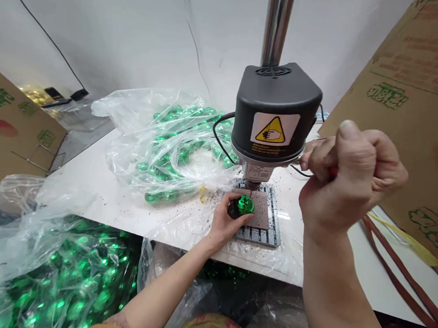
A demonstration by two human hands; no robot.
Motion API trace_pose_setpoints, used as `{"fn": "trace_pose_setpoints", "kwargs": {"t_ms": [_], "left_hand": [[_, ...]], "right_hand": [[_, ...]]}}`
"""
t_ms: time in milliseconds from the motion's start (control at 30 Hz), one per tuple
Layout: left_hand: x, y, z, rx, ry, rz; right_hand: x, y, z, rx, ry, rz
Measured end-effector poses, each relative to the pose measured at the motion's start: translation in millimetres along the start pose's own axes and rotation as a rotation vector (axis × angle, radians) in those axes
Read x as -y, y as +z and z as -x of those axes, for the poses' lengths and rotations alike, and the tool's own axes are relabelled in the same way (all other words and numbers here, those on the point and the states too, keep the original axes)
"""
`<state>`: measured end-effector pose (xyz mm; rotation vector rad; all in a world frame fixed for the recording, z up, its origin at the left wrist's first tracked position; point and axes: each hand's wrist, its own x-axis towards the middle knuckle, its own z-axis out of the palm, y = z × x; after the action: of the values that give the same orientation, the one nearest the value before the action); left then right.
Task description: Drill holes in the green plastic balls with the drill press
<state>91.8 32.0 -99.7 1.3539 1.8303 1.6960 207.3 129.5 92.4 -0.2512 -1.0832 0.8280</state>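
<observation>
A: Where's the green faceted ball [245, 204]?

B: Under the drill press [277, 103], on a flat board [262, 219] that lies on the slotted metal base plate [275, 231]. The drill bit [250, 193] points down at its top; whether the two touch, I can't tell.

A: And the left hand [226, 221]?

B: Its grip is closed round the ball, thumb on the near side, fingers on the far side.

A: The right hand [355, 169]?

B: Raised beside the motor housing, a tight fist. Its grip is wrapped round the feed handle [333, 171], of which only a bit of red shows between the fingers.

A: What else is on the counter [120, 212]?

B: Dark shavings [211, 204] scattered around the base, and a clear plastic bag [126, 114] of more green balls, to the left of the drill. Another bagged heap [62, 278] sits below the counter's edge, lower left.

A: At the sides?

B: A cardboard box [407, 128] on the right, with a brown strap [396, 269] near it, and a second carton [12, 142] at far left.
</observation>
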Motion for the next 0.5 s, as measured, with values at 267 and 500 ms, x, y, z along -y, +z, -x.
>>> {"fn": "trace_pose_setpoints", "kwargs": {"t_ms": [267, 500], "left_hand": [[-7.2, -19.5, 32.7, -0.015, 0.355, -0.054], [5.1, -53.5, 112.5, 0.296, 0.653, -0.229]], "right_hand": [[-2.2, 3.9, 3.1, -0.047, -0.044, 0.016], [-1.5, 2.1, 2.7, -0.02, -0.065, 0.026]]}}
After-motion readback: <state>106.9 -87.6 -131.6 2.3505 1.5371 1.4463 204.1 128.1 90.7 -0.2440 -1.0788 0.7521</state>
